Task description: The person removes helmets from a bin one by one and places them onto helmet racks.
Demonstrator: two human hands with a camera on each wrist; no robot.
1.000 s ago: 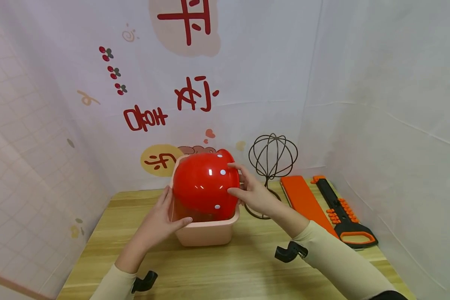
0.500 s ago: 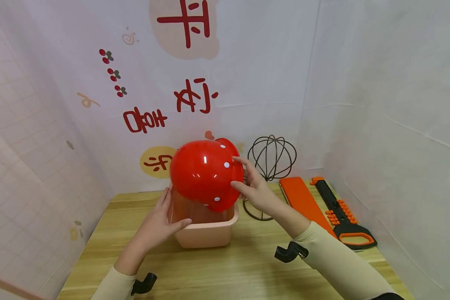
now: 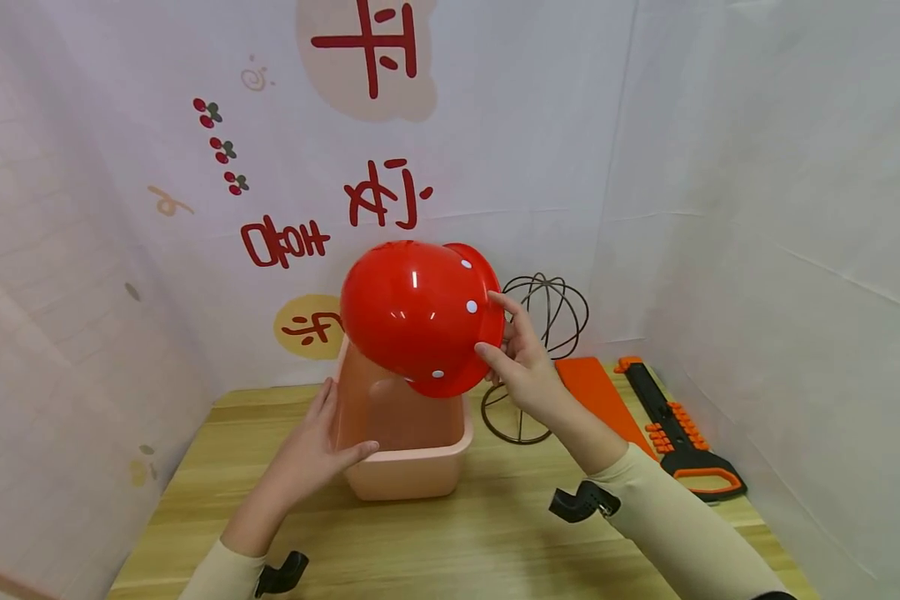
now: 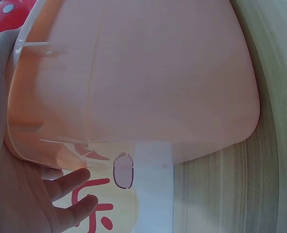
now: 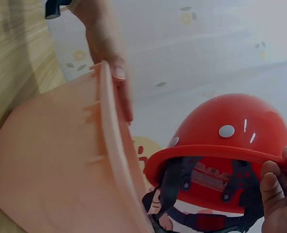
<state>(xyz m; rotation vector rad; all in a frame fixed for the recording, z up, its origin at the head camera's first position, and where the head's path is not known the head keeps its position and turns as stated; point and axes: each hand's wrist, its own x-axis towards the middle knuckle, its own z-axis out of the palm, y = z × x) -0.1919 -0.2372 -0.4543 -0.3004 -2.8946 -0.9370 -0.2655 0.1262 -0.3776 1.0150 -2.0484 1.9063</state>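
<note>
As right hand [image 3: 525, 371] lifts, red helmet [image 3: 416, 317] higher above pink bin [image 3: 408, 471]

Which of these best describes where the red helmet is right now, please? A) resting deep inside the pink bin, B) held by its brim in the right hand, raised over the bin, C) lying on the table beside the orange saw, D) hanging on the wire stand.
B: the right hand pinches the brim of the red helmet, which is raised over the pink bin that the left hand steadies.
</note>
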